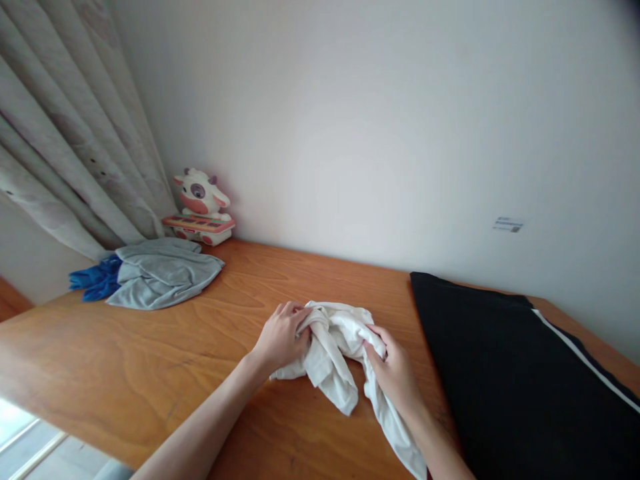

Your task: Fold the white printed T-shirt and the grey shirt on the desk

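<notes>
A crumpled white garment [330, 367] lies bunched on the wooden table, and both of my hands grip it. My left hand [285, 333] is closed round its left part, thumb and fingers pinching the folds. On the other side my right hand [393, 367] pinches a gathered section between thumb and fingers. One strip of the cloth hangs down between the hands, and a longer strip trails under my right wrist toward the near edge. The garment's exact kind cannot be made out from the bunched folds.
Black trousers [505, 373] with a white stripe lie flat on the right of the wooden table [200, 360]. At the back left are a grey garment [165, 270], a blue cloth [100, 279] and a cow toy keyboard [200, 210]. A wall stands behind; a curtain [65, 120] hangs left.
</notes>
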Action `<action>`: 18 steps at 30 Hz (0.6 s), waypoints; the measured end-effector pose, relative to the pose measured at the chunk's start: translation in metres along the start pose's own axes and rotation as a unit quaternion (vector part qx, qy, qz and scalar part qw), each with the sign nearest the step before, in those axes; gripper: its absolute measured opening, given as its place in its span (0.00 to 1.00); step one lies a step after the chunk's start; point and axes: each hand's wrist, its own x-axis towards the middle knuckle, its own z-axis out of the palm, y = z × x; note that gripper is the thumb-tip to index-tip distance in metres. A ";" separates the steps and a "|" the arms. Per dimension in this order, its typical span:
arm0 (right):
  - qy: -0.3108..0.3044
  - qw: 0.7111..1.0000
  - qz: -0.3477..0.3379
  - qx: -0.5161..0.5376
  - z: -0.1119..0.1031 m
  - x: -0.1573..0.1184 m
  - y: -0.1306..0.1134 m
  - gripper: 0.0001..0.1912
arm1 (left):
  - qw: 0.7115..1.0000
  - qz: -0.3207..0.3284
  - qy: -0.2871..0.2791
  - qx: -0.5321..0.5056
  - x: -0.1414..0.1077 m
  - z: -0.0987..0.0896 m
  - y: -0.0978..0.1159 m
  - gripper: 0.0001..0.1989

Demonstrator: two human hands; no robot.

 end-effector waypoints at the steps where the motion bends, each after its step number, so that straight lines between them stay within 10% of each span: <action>1: 0.018 1.000 0.007 0.003 -0.002 0.001 -0.001 0.18 | 1.000 0.000 0.004 0.003 0.001 -0.001 -0.004 0.19; 13: 0.257 0.958 0.079 0.098 -0.034 0.015 -0.005 0.23 | 0.942 -0.100 0.282 -0.151 0.016 -0.025 -0.026 0.15; 16: 0.255 0.962 0.091 0.035 -0.039 0.018 0.013 0.29 | 0.948 -0.098 0.267 -0.143 0.013 -0.027 -0.024 0.13; 18: 0.222 0.971 0.060 -0.060 -0.040 0.019 0.027 0.32 | 0.977 -0.028 0.160 -0.135 0.010 -0.028 -0.020 0.13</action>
